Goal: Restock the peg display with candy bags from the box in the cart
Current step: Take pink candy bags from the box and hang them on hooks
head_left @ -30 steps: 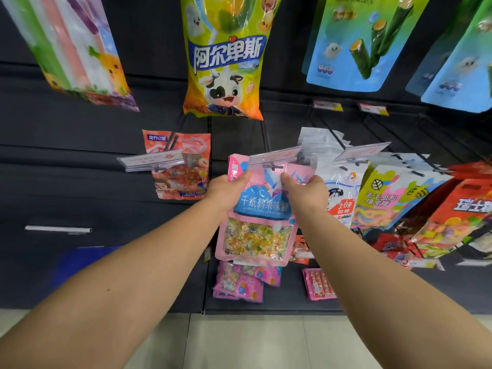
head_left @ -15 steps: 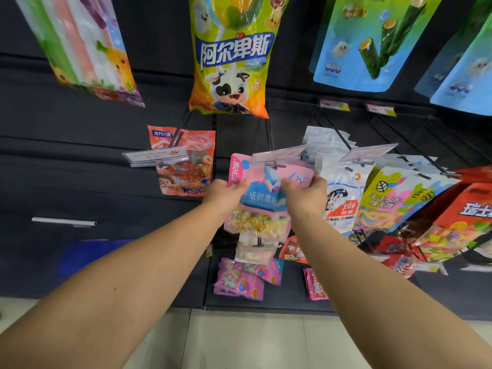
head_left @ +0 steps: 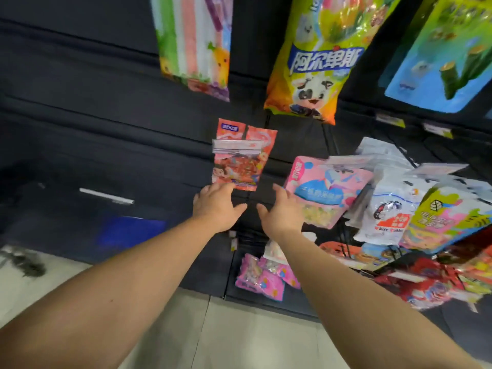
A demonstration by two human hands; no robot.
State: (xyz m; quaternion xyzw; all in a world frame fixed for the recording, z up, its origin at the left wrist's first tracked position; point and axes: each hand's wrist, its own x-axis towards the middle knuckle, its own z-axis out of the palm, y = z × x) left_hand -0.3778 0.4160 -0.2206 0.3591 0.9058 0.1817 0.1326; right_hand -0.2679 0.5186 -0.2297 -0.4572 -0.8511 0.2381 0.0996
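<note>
- Nearest the camera, two bare forearms run up from the bottom edge toward the display, over a pale tiled floor [head_left: 239,328].
- At the centre, the left hand [head_left: 217,206] and right hand [head_left: 281,214] hover side by side with fingers spread and empty, gripping nothing; that looks like a let-go posture, palms toward the rack.
- At about 2 o'clock from the right hand, touching or just beside its fingers (motion blur makes this hard to settle), the pink candy bag [head_left: 326,190] hangs tilted from its peg, probably swinging because it carries no support from below.
- At 12 o'clock from the left hand hangs the orange-red candy bag [head_left: 241,159], a price tag strip across its top, its lower edge just beside the fingertips.
- At 3 o'clock the white candy bags [head_left: 386,209] crowd together with a yellow-green bag [head_left: 436,217], pegs packed full.
- At 6 o'clock, low on the rack, small pink packets [head_left: 263,278] hang.
- Farthest, at 12 to 1 o'clock, the big yellow cow-print bag [head_left: 316,62] hangs off the dark back panel [head_left: 80,102].
- Box and cart are out of view, so the next bag means turning away.
</note>
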